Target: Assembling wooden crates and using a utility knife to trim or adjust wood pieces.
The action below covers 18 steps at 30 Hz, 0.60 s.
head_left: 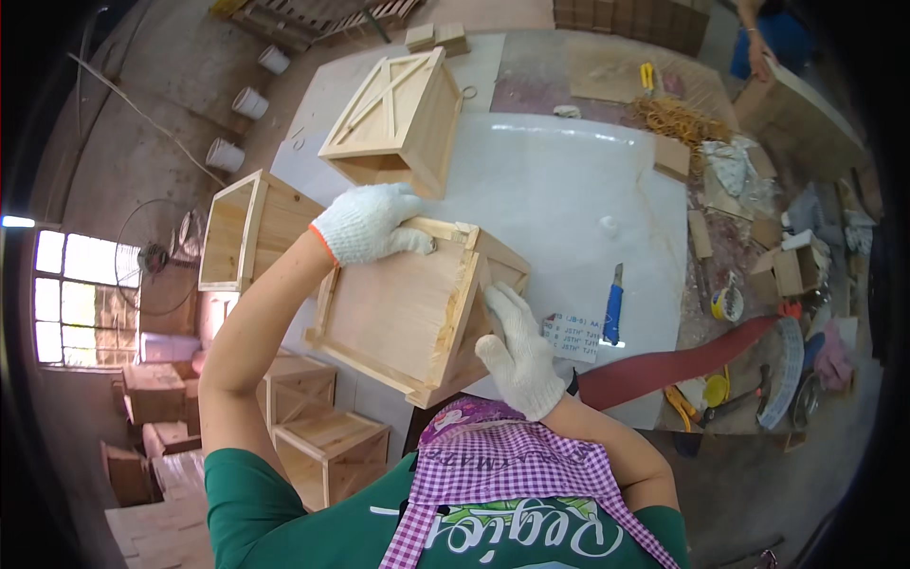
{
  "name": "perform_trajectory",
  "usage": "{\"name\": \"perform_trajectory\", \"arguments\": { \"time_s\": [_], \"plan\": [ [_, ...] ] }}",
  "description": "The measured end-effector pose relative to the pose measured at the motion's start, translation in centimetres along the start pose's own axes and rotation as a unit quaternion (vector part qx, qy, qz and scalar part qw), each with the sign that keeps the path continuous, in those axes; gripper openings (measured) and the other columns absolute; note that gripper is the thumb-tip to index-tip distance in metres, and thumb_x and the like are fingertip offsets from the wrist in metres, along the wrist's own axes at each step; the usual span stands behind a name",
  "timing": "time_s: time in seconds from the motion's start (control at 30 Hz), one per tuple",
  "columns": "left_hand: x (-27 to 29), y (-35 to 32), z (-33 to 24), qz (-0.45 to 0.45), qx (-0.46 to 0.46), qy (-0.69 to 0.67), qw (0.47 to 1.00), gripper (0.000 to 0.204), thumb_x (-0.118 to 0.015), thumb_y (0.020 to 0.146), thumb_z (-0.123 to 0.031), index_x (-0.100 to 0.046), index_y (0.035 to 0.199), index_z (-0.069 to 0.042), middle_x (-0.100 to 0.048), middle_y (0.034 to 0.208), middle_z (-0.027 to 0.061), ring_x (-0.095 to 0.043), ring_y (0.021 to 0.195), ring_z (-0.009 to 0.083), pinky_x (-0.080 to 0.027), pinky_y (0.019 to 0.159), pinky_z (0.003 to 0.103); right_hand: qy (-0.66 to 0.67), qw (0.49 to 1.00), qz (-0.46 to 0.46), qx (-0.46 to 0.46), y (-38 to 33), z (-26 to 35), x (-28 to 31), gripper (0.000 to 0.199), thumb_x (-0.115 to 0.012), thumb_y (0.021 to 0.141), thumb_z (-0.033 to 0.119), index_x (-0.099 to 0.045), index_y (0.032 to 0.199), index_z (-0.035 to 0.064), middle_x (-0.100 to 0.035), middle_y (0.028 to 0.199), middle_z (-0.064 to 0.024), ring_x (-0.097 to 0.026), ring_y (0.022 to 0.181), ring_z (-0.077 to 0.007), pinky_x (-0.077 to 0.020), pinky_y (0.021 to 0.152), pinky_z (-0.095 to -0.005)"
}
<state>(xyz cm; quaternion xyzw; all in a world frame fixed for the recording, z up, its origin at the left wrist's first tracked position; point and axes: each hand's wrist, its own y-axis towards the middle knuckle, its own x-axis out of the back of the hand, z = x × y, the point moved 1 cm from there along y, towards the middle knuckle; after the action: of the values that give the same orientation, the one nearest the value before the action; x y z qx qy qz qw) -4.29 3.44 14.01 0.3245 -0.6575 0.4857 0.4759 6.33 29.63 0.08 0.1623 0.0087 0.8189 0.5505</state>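
Note:
A pale wooden box [398, 313] with framed sides rests tilted on the near edge of the white tabletop [559, 190]. My left hand [368, 223], in a white knit glove, grips its upper far edge. My right hand [517, 351], also gloved, lies flat against the box's right side, fingers pointing up toward the top corner. A second wooden box [398, 119] with a crossed brace on its side stands farther back on the table. A third box [248, 230] sits at the table's left edge.
A blue-handled knife [613, 303] and a paper label [572, 337] lie to the right of my hand. Rubber bands [678, 120], wood offcuts, tape and tools crowd the right side. More wooden boxes [322, 436] stand stacked on the floor at left. Another person's arm [755, 43] shows at top right.

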Motion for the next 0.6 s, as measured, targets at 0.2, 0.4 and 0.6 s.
{"name": "perform_trajectory", "arguments": {
  "time_s": [0.2,0.4,0.6],
  "plan": [
    [0.9,-9.9,-1.1,-0.124,0.001,0.022,0.992,0.045,-0.08,0.08,-0.047,-0.072,0.1,-0.008,-0.067,0.098,0.0142,-0.067,0.092,0.0364,-0.053,0.08,0.048,-0.102,0.994,-0.011,0.034,0.0,8.1,-2.4,0.071,-0.071,0.093,0.032,-0.046,0.145,-0.0081,-0.045,0.15,-0.0323,-0.046,0.14,-0.0447,-0.0399,0.116,-0.0476],
    [-5.0,-17.3,0.2,-0.347,0.048,-0.083,0.933,0.041,-0.086,0.075,-0.037,-0.071,0.095,-0.005,-0.065,0.091,0.0142,-0.067,0.086,0.0344,-0.054,0.076,0.044,-0.223,0.963,0.012,0.152,2.4,9.7,-5.6,0.075,-0.074,0.089,0.024,-0.042,0.15,-0.0052,-0.046,0.151,-0.0312,-0.047,0.14,-0.0438,-0.0405,0.116,-0.0449],
    [-14.1,-18.5,-1.6,-0.495,0.098,-0.201,0.839,0.037,-0.091,0.067,-0.016,-0.069,0.093,-0.001,-0.064,0.087,0.0142,-0.065,0.081,0.0329,-0.054,0.072,0.04,-0.267,0.939,0.03,0.215,1.3,7.6,-6.8,0.075,-0.078,0.081,0.013,-0.047,0.147,-0.0044,-0.053,0.146,-0.0279,-0.057,0.129,-0.0427,-0.0472,0.11,-0.0448]
  ]
}}
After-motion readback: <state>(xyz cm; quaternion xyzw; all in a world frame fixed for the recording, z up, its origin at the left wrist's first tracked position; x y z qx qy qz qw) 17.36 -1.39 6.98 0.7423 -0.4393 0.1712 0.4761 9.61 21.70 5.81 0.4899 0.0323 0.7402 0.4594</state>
